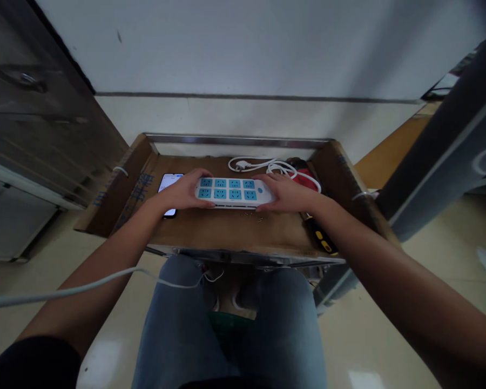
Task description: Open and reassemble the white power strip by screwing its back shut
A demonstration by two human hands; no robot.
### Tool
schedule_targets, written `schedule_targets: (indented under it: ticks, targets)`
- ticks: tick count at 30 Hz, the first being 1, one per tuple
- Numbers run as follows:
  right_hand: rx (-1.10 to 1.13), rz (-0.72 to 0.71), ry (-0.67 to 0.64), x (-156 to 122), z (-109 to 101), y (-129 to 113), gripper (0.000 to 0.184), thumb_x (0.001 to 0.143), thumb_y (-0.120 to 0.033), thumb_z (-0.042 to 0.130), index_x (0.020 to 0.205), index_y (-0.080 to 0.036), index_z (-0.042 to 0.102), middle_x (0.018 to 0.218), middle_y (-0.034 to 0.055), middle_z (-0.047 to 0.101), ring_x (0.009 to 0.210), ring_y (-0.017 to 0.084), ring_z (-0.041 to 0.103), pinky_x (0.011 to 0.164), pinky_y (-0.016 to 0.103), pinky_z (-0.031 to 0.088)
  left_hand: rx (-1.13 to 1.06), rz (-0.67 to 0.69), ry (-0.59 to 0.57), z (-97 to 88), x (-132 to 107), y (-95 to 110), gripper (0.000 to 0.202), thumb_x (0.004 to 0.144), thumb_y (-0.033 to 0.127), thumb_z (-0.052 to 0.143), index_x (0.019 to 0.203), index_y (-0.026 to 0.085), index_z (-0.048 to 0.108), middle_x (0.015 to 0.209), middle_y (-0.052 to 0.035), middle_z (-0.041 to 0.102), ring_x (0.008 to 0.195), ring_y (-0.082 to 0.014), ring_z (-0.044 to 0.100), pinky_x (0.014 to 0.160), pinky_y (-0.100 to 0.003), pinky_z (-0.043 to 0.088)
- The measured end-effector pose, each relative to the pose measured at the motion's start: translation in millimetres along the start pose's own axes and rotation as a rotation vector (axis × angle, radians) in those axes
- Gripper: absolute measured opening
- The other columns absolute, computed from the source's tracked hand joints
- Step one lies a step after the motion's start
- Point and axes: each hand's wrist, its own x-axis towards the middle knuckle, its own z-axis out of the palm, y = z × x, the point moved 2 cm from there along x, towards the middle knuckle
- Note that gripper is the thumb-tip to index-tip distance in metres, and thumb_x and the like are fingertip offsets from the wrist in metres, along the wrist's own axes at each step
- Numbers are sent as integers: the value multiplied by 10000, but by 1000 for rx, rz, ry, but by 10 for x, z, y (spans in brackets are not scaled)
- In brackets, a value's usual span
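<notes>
A white power strip [230, 192] with blue sockets lies flat across the middle of a small cardboard-covered table [227, 232]. My left hand [184, 190] grips its left end, fingers curled over the edge. My right hand [281, 192] holds its right end the same way. The strip's white cable [263, 165] coils just behind it. A few tiny screws [254, 215] lie on the cardboard right in front of the strip.
A phone [169, 183] with a lit screen lies partly under my left wrist. A red object [305, 177] sits at the back right, and a yellow-black tool [322, 240] lies near the right edge. A grey cabinet [32, 119] stands left, a white wall behind. A white cord [85, 286] crosses my left arm.
</notes>
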Motion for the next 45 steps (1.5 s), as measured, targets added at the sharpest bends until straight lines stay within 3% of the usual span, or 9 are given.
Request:
schedule_targets:
  ticks: [8,17,26,33,41,45]
  targets:
    - [21,-11,-12,-12,-21,14,837,866,-630,698,1534,-174,480,1453,201,621,1317,393,600,1160,608,462,-77,-38,27,57,-28,-5,816,715,665,808,1321,191,533,1347,-137,645,1206,-308,658,1073,-456,538]
    - [25,17,-3,16,-51,-1,919,795,-583,799,1536,-146,473,1471,212,598,1351,377,583,1187,547,461,-73,-42,30,68,-40,-24,970,650,661,870,1408,165,525,1452,-160,608,1335,-341,615,1177,-459,479]
    - [-67,68,-42,10,-22,-80,990,766,-578,832,1581,-158,459,1494,228,568,1370,440,547,1185,616,423,65,45,-43,100,-57,-16,894,744,635,835,1442,168,527,1468,-166,574,1402,-352,562,1234,-490,434]
    - [-114,54,-65,29,-23,-106,955,790,-534,810,1587,-155,445,1512,222,571,1369,414,558,1185,597,430,70,47,-50,103,-63,-25,898,757,594,833,1468,160,496,1504,-187,556,1417,-355,556,1232,-500,435]
    - [-134,51,-68,13,-132,-89,863,835,-547,737,1547,-133,479,1275,213,714,1154,371,680,1069,538,511,22,2,7,65,-57,13,828,762,594,805,1418,177,522,1411,-152,661,1237,-310,681,1087,-421,524]
    - [-122,28,-37,22,-160,-46,768,871,-532,698,1506,-138,518,1248,174,727,1138,321,679,1075,481,521,22,-37,24,19,-57,34,768,773,653,776,1348,182,581,1269,-118,722,1058,-273,719,923,-363,540]
